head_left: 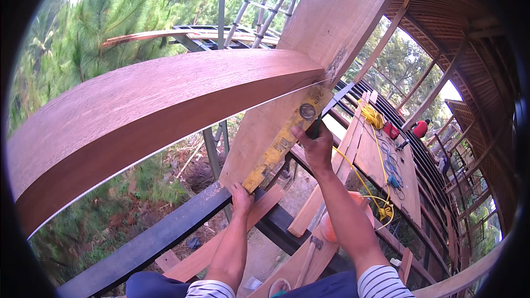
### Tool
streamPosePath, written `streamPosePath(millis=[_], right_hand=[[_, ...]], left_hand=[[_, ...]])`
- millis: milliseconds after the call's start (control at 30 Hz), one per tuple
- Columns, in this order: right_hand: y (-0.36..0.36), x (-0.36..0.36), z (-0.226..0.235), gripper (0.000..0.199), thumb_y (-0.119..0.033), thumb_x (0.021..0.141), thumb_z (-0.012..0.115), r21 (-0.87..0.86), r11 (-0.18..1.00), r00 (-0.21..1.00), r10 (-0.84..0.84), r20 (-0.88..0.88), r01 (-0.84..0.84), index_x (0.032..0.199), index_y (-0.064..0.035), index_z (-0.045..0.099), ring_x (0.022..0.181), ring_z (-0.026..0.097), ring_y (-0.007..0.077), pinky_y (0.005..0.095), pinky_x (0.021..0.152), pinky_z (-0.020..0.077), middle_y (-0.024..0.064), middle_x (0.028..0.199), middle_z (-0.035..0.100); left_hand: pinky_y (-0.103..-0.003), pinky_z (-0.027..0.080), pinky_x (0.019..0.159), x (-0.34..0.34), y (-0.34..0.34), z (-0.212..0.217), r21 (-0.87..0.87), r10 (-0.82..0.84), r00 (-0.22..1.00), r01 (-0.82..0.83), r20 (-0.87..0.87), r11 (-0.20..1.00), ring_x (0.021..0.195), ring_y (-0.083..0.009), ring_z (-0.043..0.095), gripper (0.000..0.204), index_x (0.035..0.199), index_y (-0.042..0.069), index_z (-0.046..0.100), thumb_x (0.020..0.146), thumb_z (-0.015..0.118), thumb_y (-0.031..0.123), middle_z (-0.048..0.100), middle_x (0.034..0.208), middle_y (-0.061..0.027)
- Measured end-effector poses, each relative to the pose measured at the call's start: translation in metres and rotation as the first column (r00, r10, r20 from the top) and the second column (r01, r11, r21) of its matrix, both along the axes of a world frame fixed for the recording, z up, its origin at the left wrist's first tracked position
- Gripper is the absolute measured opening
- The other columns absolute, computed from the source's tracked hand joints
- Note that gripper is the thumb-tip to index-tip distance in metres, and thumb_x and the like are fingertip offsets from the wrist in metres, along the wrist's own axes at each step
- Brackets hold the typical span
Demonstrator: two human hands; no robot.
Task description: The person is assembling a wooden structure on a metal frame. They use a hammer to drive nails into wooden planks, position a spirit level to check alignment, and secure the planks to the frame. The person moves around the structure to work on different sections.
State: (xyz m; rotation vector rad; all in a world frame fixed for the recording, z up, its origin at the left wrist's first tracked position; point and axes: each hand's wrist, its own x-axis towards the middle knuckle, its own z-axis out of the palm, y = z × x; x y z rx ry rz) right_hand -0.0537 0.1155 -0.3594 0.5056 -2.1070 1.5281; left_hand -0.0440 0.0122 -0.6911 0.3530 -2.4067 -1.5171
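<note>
A worn yellow spirit level (pixel 284 139) lies slantwise along the face of a broad wooden post (pixel 251 127). My left hand (pixel 241 198) is closed at the level's lower end, by the post's bottom edge. Higher up, my right hand (pixel 316 149) grips the level's side, thumb against it below the round vial. A thin dark green thing (pixel 317 127) shows in the right hand's grip; its kind is unclear. The level's upper end comes close to a large curved wooden beam (pixel 165 85), which meets the post from the left.
A black metal beam (pixel 149 243) runs beneath the post. On the right, planks (pixel 386 171) carry a yellow cord (pixel 372 116) and cables. An orange bucket (pixel 331 226) and a hammer (pixel 309 256) are close below. Gaps between beams open to ground. A ladder (pixel 265 8) stands behind.
</note>
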Motion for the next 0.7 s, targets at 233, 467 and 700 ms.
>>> streamPosePath(millis=[233, 467, 700], right_hand=[[0.008, -0.012, -0.006, 0.037, -0.022, 0.086, 0.085, -0.095, 0.987, 0.988, 0.138, 0.063, -0.132, 0.109, 0.0012, 0.068, 0.092, 0.066, 0.0099, 0.0286, 0.086, 0.052, 0.004, 0.102, 0.074], [0.007, -0.011, -0.002, 0.034, -0.021, 0.088, 0.083, -0.074, 0.984, 0.985, 0.165, 0.043, -0.161, 0.108, 0.0014, 0.068, 0.093, 0.064, 0.0106, 0.0295, 0.089, 0.0499, 0.0041, 0.101, 0.072], [0.025, 0.001, -0.022, 0.033, -0.017, 0.09, 0.073, -0.315, 0.937, 0.986, 0.164, 0.02, -0.15, 0.119, -0.0065, 0.06, 0.097, 0.06, 0.009, 0.0283, 0.088, 0.0492, -0.0005, 0.105, 0.066]], left_hand=[[-0.049, 0.051, 0.095, 0.005, -0.01, 0.014, 0.151, -0.046, 0.999, 0.048, -0.014, 0.987, 0.109, -0.0463, 0.061, 0.065, 0.122, -0.005, 0.05, 0.072, 0.088, 0.016, 0.061, 0.114, -0.0288], [-0.047, 0.05, 0.098, 0.014, 0.0, 0.01, 0.221, 0.053, 0.989, -0.021, -0.139, 0.975, 0.115, -0.0431, 0.06, 0.063, 0.126, -0.003, 0.055, 0.075, 0.085, 0.019, 0.061, 0.12, -0.0253], [-0.055, 0.035, 0.111, 0.043, -0.031, 0.034, 0.064, 0.023, 0.998, -0.019, -0.06, 0.998, 0.118, -0.0378, 0.056, 0.068, 0.129, 0.002, 0.056, 0.071, 0.083, 0.025, 0.06, 0.12, -0.0191]])
